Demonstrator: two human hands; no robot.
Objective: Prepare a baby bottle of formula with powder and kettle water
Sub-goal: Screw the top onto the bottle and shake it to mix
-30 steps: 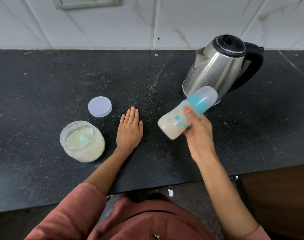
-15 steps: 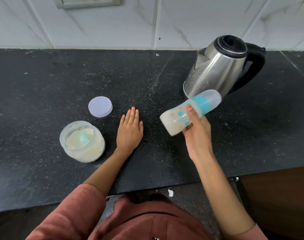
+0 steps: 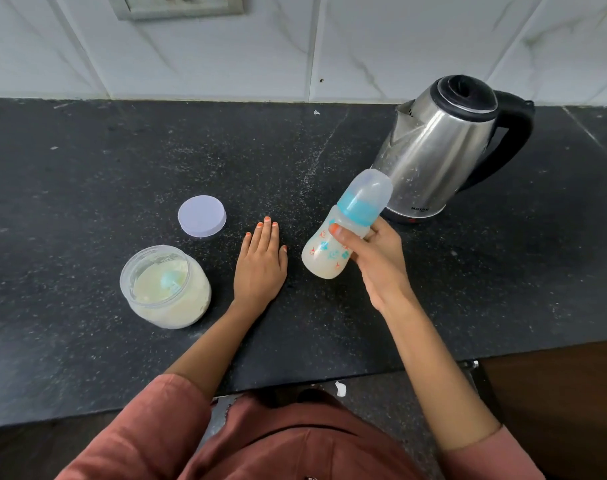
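Gripping the capped baby bottle (image 3: pixel 341 233) round its waist, the right hand (image 3: pixel 378 261) holds it tilted above the black tabletop (image 3: pixel 87 188), milky liquid inside, just in front of the steel kettle (image 3: pixel 437 150). The left hand (image 3: pixel 260 268) lies flat, fingers (image 3: pixel 265 233) straight, between the bottle and the open powder jar (image 3: pixel 165 287). The jar's lid (image 3: pixel 201 216) sits behind the jar.

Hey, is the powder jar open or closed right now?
Open. The clear plastic jar of pale powder has no lid on; a round lilac lid lies flat on the black counter behind it, not touching.
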